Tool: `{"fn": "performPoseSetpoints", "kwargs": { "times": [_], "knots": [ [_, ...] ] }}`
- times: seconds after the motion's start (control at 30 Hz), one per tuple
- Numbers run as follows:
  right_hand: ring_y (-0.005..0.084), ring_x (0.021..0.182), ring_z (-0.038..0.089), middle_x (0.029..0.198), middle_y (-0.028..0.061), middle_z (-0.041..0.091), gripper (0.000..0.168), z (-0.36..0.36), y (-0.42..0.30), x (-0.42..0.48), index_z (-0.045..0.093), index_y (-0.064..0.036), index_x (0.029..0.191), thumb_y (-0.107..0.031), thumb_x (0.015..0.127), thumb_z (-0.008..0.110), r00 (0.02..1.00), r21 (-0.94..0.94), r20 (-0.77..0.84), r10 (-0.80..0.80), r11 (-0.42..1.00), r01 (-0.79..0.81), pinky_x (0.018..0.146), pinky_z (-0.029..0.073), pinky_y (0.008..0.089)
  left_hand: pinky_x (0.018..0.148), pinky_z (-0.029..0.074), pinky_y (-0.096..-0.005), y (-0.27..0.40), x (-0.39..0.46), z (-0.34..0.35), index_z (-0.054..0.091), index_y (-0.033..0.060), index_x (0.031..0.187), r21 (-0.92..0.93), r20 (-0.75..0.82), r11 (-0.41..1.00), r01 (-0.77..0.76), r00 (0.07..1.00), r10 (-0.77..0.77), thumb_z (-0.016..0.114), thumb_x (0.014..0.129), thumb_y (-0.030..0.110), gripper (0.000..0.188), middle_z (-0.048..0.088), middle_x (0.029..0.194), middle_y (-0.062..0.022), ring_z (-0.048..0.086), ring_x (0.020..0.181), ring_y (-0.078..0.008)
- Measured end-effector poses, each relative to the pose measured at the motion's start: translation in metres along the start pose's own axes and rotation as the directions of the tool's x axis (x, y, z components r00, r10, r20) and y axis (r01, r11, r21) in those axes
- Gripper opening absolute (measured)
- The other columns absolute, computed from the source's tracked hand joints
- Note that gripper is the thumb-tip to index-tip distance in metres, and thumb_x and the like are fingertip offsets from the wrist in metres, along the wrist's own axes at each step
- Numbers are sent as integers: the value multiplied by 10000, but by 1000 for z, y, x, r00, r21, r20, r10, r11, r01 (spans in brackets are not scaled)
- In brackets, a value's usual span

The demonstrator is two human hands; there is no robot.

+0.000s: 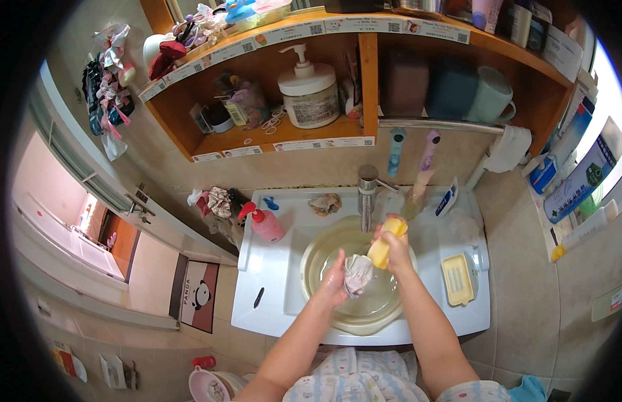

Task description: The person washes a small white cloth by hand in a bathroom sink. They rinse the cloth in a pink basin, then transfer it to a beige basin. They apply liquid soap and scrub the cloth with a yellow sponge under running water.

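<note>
Over a round plastic basin (pixel 311 301) of water set in the white sink, my left hand (pixel 334 280) holds a wet, bunched pale cloth (pixel 357 275). To its right, my right hand (pixel 397 248) grips a long yellow bar of soap (pixel 380 253), one end close beside the cloth. Whether soap and cloth touch, I cannot tell. The chrome faucet (pixel 367 198) stands behind the basin, its spout above the rim. A yellow soap dish (pixel 457 280) with a slotted base lies on the right of the counter.
A pink pump bottle (pixel 268 225) and a crumpled cloth (pixel 325 204) stand at the back left. A small dark object (pixel 259 297) lies front left. At the back right are a clear pump bottle (pixel 415 202) and a white-and-blue tube (pixel 446 198). A wooden shelf (pixel 368 80) overhangs the back.
</note>
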State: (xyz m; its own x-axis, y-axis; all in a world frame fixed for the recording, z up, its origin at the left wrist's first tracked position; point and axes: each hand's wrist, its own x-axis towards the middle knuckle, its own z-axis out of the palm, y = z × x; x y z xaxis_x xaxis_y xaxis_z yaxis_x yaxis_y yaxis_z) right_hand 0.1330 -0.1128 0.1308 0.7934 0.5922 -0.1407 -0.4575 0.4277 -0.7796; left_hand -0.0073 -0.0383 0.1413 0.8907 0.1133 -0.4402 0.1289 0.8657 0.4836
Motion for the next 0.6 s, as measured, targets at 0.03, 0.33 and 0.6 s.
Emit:
{"fn": "performPoseSetpoints", "kwargs": {
  "times": [0.03,0.33,0.6],
  "knots": [
    [199,669,510,859,113,480,440,-8,-4,-3,380,-114,1088,-31,671,497,979,103,93,181,976,-191,615,466,336,528,499,-291,5,0,3,504,46,968,-1,-45,999,-35,998,34,298,862,464,477,580,778,-74,585,648,-175],
    [252,655,477,814,137,466,428,-21,-4,-37,413,-92,1035,-90,618,512,800,250,428,420,796,-552,606,423,377,707,443,-245,30,-2,-2,500,10,983,541,-128,822,-178,949,290,514,783,74,210,552,877,-48,541,785,-117],
    [117,742,500,891,59,476,381,14,-5,-60,427,-91,1015,38,666,507,781,-423,572,250,906,19,636,444,279,877,365,-399,4,14,-14,439,-2,1105,-309,-259,951,14,961,-98,424,808,476,563,499,1056,-170,466,1012,-279]
  ]
}}
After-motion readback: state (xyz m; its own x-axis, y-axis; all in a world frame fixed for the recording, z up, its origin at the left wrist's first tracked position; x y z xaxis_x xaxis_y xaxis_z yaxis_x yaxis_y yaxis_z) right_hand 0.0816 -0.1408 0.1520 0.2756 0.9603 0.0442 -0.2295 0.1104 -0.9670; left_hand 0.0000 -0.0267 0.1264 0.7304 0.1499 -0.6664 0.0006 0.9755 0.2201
